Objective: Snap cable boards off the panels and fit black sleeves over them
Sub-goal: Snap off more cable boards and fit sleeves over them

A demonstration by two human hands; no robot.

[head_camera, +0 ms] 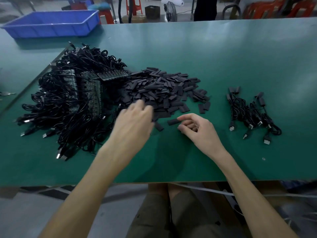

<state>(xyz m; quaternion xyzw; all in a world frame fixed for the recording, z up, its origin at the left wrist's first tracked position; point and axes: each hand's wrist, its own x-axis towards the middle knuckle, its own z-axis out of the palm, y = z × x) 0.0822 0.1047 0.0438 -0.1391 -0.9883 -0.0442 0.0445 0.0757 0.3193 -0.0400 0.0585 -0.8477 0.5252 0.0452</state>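
A green bench (223,57) fills the view, with a blue tray (51,23) at its far left corner. A tangled heap of black cables (65,107) lies on the left, with the panels (92,88) on top of it. A pile of black sleeves (164,88) sits just beside the heap. Well apart to the right lies a small bunch of sleeved cables (252,112).

The left hand (133,121) reaches forward, back upward, with its blurred fingers at the near edge of the pile. Whether it grips anything cannot be told. The right hand (197,129) hovers low over the bench, palm turned inward. It pinches a single sleeve (172,121) between thumb and forefinger, with the other fingers curled under.
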